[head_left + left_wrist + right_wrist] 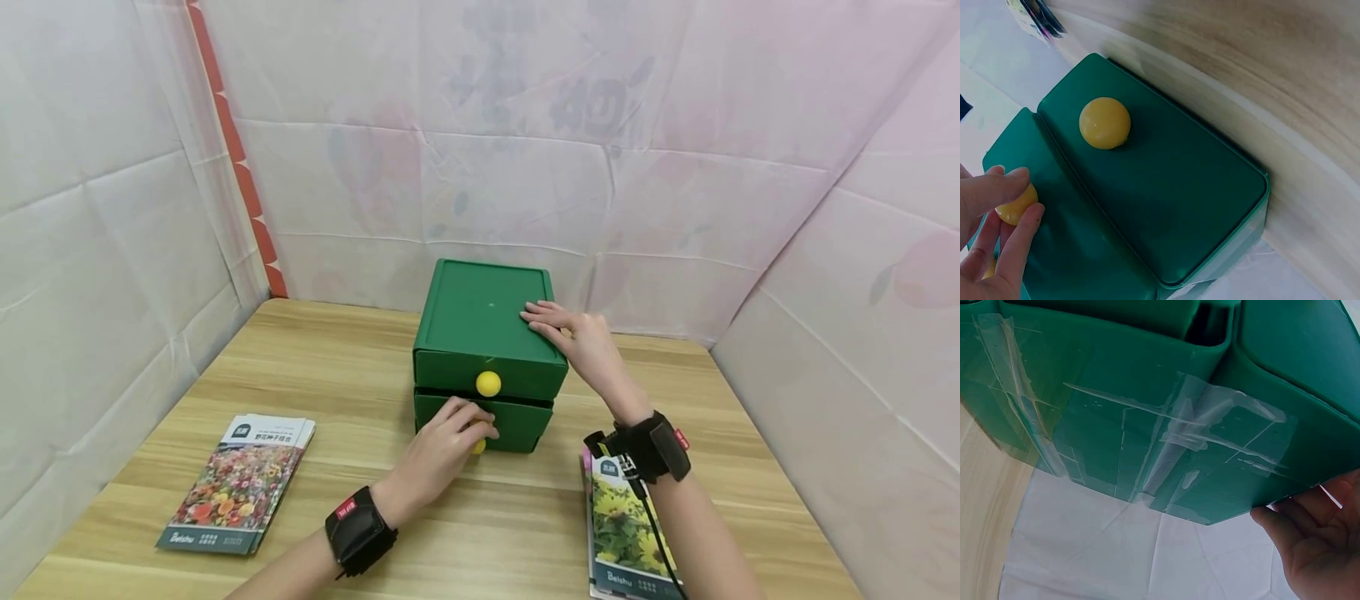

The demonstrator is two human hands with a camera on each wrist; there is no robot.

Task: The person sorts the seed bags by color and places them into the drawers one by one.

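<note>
The left hand [442, 446] pinches the lower drawer's yellow knob [1015, 205] on the green drawer box [480, 321] mid-tabletop [337, 367]. The right hand [577, 337] lies flat and relaxed on the box's top. Best to pull straight outward while pressing down so the box stays put.

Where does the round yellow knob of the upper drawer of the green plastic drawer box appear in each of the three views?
Head: the upper round yellow knob sits at picture centre, on the front of the green plastic drawer box, above the left hand.
Left wrist: upper left of centre; the left hand pinches the lower knob.
Right wrist: not in it; the right hand shows at lower right.
Shared landmark: the green box.
</note>
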